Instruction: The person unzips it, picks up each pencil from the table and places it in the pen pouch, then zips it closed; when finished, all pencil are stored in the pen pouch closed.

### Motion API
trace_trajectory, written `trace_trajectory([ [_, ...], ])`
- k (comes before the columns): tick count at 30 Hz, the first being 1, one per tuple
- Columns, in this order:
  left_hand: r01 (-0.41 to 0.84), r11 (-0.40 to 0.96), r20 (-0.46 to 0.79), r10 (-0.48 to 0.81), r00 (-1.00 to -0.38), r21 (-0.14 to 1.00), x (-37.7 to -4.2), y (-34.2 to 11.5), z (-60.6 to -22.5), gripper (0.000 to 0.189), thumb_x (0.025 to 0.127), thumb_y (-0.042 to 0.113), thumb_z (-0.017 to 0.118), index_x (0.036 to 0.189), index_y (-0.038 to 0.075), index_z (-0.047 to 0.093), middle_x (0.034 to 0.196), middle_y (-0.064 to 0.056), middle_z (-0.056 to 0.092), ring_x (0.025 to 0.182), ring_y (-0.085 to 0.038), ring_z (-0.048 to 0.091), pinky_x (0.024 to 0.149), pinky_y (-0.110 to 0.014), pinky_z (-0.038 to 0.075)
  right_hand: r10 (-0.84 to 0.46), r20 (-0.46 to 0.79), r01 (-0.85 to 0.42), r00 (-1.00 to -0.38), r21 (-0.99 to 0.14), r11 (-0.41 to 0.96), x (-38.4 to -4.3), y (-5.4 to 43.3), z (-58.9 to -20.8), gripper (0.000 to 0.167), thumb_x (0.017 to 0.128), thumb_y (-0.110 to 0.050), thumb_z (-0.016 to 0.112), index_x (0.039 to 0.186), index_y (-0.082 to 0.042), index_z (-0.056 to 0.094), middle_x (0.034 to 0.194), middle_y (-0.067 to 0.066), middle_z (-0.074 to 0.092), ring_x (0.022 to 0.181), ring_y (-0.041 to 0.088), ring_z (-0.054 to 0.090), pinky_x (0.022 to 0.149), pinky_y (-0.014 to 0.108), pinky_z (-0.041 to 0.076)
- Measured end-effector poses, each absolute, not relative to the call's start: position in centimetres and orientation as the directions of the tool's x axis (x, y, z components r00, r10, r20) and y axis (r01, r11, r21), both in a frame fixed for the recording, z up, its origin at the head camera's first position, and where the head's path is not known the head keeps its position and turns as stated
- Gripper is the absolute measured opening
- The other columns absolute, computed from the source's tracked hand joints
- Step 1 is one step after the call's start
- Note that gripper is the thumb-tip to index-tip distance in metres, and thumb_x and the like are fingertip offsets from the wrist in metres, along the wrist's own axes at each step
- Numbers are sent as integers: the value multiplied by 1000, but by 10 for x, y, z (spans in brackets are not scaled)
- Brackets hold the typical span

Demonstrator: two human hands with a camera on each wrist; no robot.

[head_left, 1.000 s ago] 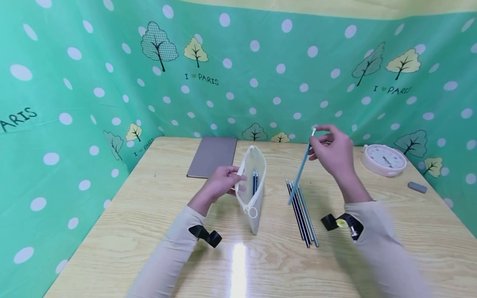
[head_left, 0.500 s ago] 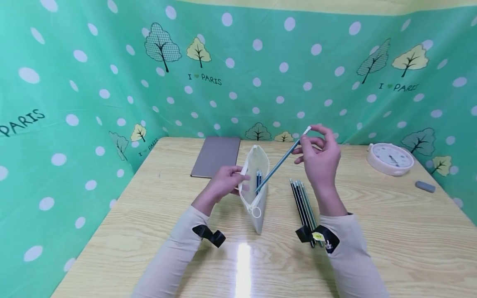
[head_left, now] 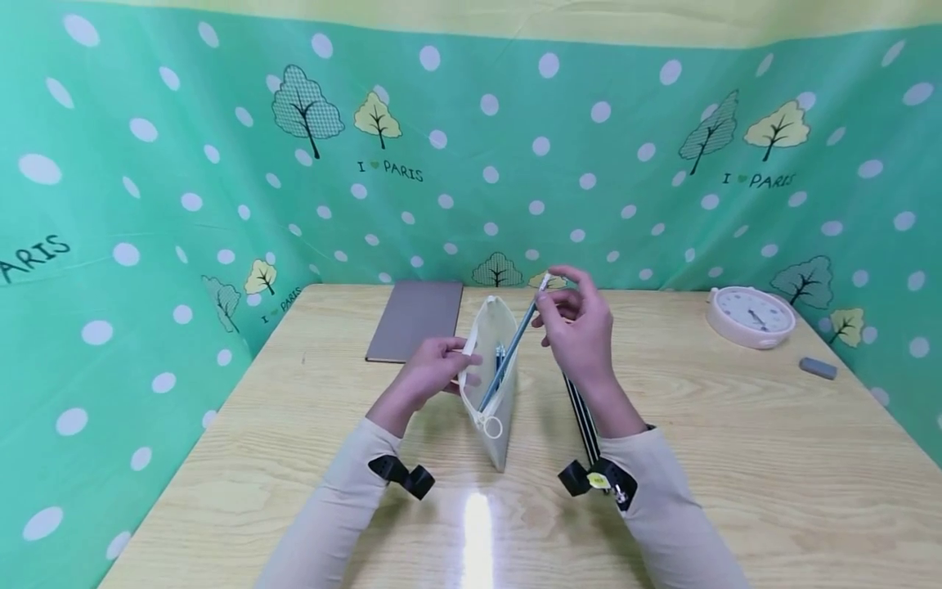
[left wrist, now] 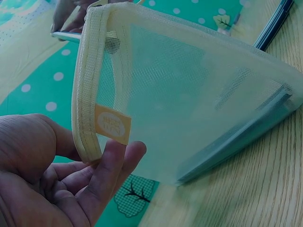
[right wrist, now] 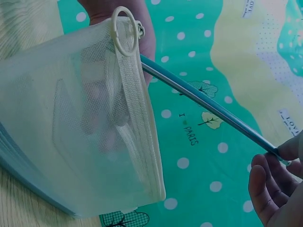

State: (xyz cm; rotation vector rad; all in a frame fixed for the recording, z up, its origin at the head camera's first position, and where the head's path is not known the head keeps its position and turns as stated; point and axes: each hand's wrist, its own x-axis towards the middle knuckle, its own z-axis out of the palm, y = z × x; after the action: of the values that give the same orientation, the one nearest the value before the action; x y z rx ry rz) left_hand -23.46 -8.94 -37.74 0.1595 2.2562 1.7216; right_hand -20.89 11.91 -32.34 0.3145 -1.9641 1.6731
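Right fingers (right wrist: 258, 183) pinch the pencil (right wrist: 203, 101), likely light, stiff and best held high; left fingers (left wrist: 110, 163) grip the pouch (left wrist: 165, 85).

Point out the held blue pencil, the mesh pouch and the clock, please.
Blue pencil (right wrist: 208, 103), right wrist view: middle of its shaft.
Mesh pouch (left wrist: 182, 94), left wrist view: its mesh side.
Clock (head_left: 751, 314), head view: its dial.

Blue pencil (right wrist: 203, 100) slants into pale mesh pouch (left wrist: 170, 94) — unzipped.

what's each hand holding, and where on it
Left hand: cream mesh zip pouch, by its open rim. Right hand: slim blue pencil, near its white-tipped end.
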Motion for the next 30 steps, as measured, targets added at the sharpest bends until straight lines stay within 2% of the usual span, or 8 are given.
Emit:
trace_trajectory([
  [4,-92,275,-168,265,-950,957,-234,-89,-378,28,102,9,60,126,-5,67,114,-19,73,84,-19,75,72,-35,64,145,549,-515,-823,-829,216,-209,119,-325,29,98,4,64,126,3,61,92,27,72,64,0,65,47,22,54],
  [8,-91,273,-166,265,-950,958,-234,-89,-378,29,102,9,60,126,-5,67,113,-19,74,83,-18,75,72,-36,64,120,560,-525,-820,-819,232,-210,119,-327,27,98,4,65,125,2,62,90,26,72,65,1,65,48,22,54],
  [15,-87,270,-162,267,-950,959,-235,-89,-379,30,102,10,61,127,-5,66,115,-21,73,82,-18,75,73,-37,65,49,580,-546,-813,-789,283,-212,116,-334,29,94,4,69,123,0,67,85,21,74,68,27,69,50,23,55],
  [20,-75,261,-149,274,-950,962,-235,-90,-380,30,104,10,58,128,-5,66,120,-23,72,85,-20,75,73,-37,65,-16,597,-549,-802,-727,412,-215,110,-341,27,93,2,70,120,1,69,80,17,75,69,28,72,61,28,58],
  [24,-72,260,-145,274,-951,963,-236,-90,-380,31,104,10,57,129,-5,66,120,-23,71,86,-21,76,73,-37,65,-68,570,-527,-819,-698,486,-215,106,-345,25,93,0,71,118,0,70,79,15,76,70,27,73,61,36,60],
  [30,-63,267,-139,277,-951,962,-236,-90,-381,31,104,9,56,130,-6,65,118,-22,73,87,-23,76,71,-35,64,-105,504,-468,-857,-679,566,-213,103,-347,26,92,-3,72,119,-2,70,79,11,76,70,24,73,63,39,60],
])
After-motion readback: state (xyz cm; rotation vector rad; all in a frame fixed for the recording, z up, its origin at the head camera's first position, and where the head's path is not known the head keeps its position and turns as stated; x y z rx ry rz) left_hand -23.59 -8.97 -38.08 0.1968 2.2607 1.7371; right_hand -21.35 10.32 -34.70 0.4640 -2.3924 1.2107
